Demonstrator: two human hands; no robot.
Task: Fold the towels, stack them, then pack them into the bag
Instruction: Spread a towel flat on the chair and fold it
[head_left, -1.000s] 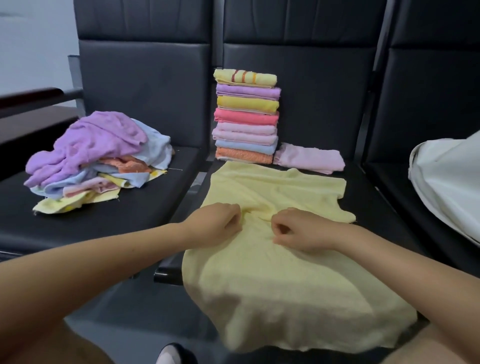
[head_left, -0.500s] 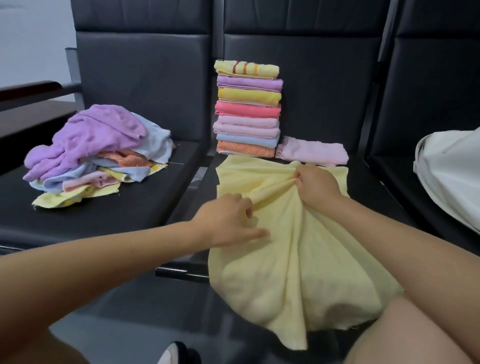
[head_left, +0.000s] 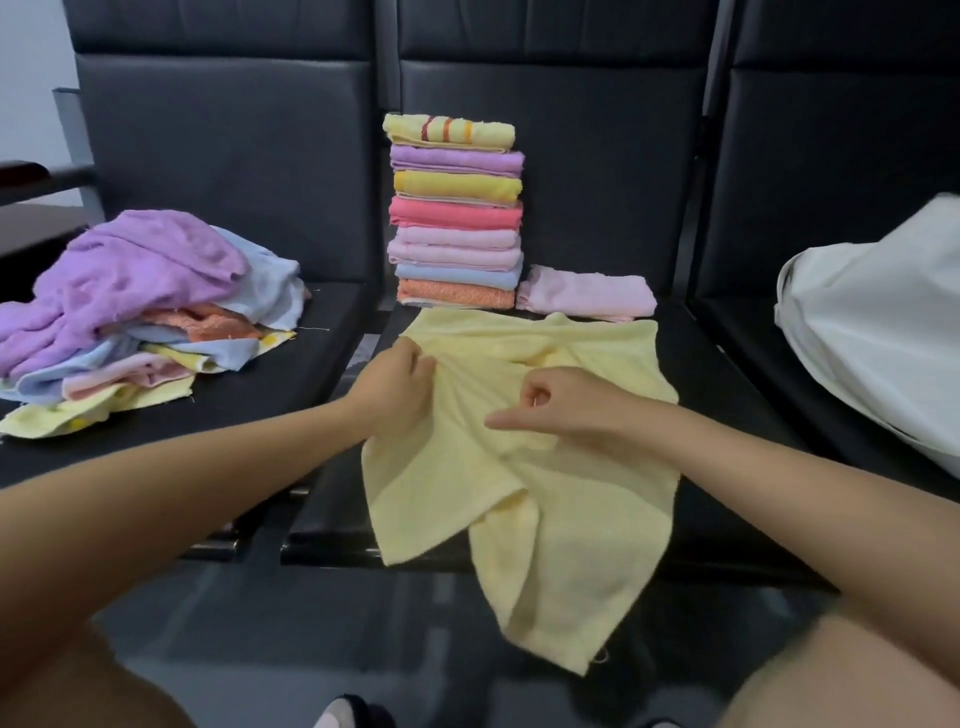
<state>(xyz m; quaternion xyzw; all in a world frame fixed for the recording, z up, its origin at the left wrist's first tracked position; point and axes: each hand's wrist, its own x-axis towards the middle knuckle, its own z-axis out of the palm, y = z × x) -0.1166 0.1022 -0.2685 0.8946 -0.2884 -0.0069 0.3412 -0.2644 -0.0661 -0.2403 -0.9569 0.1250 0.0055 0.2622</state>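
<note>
Both hands have shifted on the yellow towel (head_left: 519, 478): the left hand (head_left: 397, 387) now pinches its left edge, while the right hand (head_left: 558, 402), fingers curled, pinches cloth nearer the middle, likely gathering it for a fold. Behind the towel stands the folded stack (head_left: 454, 213); left of it lies the unfolded pile (head_left: 135, 312), right of it the white bag (head_left: 872, 322).

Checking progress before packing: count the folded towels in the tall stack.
8 in the stack on the middle seat, striped yellow on top, orange at the bottom. One more folded pink towel lies beside it, right. Thin ones may be hidden.
</note>
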